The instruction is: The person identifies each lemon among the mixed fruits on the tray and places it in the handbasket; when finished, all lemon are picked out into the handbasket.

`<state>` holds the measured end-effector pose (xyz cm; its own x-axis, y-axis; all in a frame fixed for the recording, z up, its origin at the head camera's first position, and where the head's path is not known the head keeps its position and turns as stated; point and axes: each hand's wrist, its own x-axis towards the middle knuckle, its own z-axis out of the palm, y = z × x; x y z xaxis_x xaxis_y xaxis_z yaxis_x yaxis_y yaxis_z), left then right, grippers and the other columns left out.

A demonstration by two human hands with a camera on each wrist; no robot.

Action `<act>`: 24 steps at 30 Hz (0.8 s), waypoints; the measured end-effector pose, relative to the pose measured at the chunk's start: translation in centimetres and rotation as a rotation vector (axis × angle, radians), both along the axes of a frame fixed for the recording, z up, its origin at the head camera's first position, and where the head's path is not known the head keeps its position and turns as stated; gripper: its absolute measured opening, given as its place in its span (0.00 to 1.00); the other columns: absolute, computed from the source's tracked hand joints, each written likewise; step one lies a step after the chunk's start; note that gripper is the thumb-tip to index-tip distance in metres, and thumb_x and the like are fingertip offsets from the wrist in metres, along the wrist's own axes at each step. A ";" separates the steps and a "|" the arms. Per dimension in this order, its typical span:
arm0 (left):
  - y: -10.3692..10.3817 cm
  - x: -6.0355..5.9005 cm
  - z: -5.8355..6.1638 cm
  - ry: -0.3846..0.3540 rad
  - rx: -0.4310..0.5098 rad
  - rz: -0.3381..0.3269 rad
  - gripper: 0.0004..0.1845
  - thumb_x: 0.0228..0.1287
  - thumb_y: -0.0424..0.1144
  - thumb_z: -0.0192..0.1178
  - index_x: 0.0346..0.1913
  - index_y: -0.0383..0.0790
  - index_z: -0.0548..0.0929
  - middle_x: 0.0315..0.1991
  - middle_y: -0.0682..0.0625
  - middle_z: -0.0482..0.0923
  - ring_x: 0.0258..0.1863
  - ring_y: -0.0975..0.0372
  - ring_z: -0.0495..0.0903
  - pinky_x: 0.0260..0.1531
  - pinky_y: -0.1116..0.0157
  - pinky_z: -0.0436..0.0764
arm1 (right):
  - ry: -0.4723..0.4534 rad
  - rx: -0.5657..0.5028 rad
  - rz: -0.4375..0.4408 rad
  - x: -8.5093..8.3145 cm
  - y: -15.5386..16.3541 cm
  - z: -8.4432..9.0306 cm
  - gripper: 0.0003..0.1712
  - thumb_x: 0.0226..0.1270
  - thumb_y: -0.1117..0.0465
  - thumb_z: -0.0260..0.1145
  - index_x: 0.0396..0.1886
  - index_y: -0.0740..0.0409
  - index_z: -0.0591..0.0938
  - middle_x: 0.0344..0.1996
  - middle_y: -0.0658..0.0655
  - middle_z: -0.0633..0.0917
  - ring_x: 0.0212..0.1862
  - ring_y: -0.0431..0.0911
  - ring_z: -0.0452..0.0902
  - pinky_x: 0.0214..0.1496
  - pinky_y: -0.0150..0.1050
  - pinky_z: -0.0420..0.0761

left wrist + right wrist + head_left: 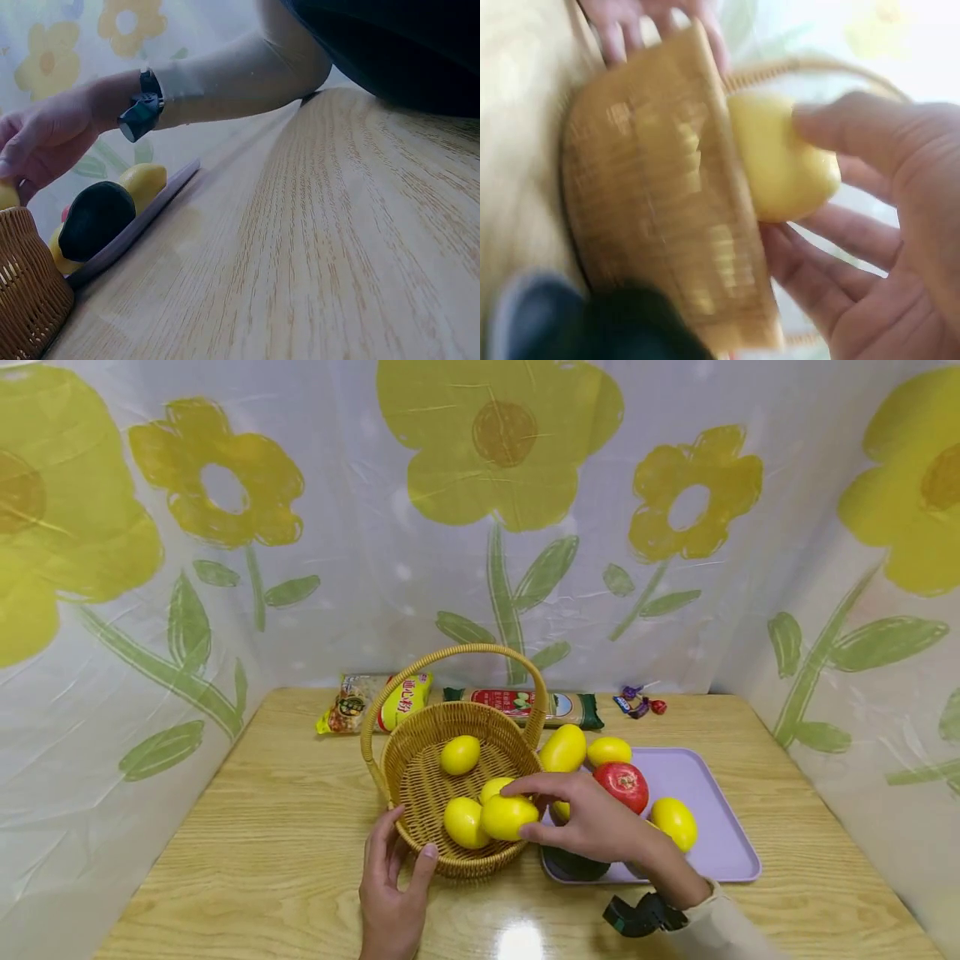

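Note:
In the head view, my right hand [592, 817] pinches a yellow lemon [510, 817] between thumb and fingers, over the right part of a wicker basket [427, 735]. The right wrist view shows this lemon [780, 157] right at the basket's rim, with the thumb on one side and fingers beneath. Inside lie three more lemons: one farther back [460, 754], one beside the held lemon [465, 823], and one partly hidden behind it [495, 788]. My left hand [393, 885] holds the basket's near left side, thumb and fingers spread along the rim.
Right of the basket, a lilac tray [720, 827] carries a pomegranate [622, 787], a dark avocado [573, 864] and several yellow fruits [673, 823]. Behind stand a pasta bag [360, 702], a long noodle pack [570, 708] and small wrapped candies [637, 702]. The basket's tall handle [472, 649] arches over it.

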<state>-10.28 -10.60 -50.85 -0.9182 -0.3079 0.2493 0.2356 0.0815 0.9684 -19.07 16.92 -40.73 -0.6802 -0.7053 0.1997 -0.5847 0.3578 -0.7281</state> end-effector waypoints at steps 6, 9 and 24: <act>0.0 0.0 0.0 -0.008 0.002 0.006 0.34 0.76 0.27 0.67 0.80 0.46 0.70 0.81 0.41 0.64 0.78 0.41 0.68 0.74 0.81 0.70 | -0.011 -0.064 0.061 0.3 -0.6 0.1 0.25 0.78 0.54 0.75 0.70 0.51 0.85 0.69 0.52 0.86 0.58 0.47 0.89 0.61 0.48 0.93; 0.0 0.0 0.0 -0.007 0.009 0.000 0.34 0.76 0.27 0.67 0.81 0.42 0.69 0.82 0.40 0.63 0.79 0.40 0.67 0.73 0.81 0.69 | -0.014 -0.143 0.026 -0.8 1.3 0.5 0.23 0.78 0.61 0.74 0.69 0.55 0.85 0.67 0.58 0.88 0.59 0.51 0.89 0.64 0.51 0.91; 0.1 0.1 0.0 -0.013 0.002 0.007 0.34 0.77 0.28 0.66 0.81 0.39 0.68 0.81 0.45 0.64 0.79 0.41 0.67 0.73 0.82 0.69 | -0.198 -0.201 -0.437 -6.7 14.1 -2.2 0.26 0.82 0.57 0.70 0.74 0.60 0.81 0.68 0.59 0.86 0.67 0.47 0.85 0.63 0.27 0.86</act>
<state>-10.22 -10.45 -50.86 -0.9191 -0.3151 0.2363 0.2221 0.0809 0.9717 -25.75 31.01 -42.96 -0.9412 -0.3076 0.1401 -0.2563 0.3793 -0.8890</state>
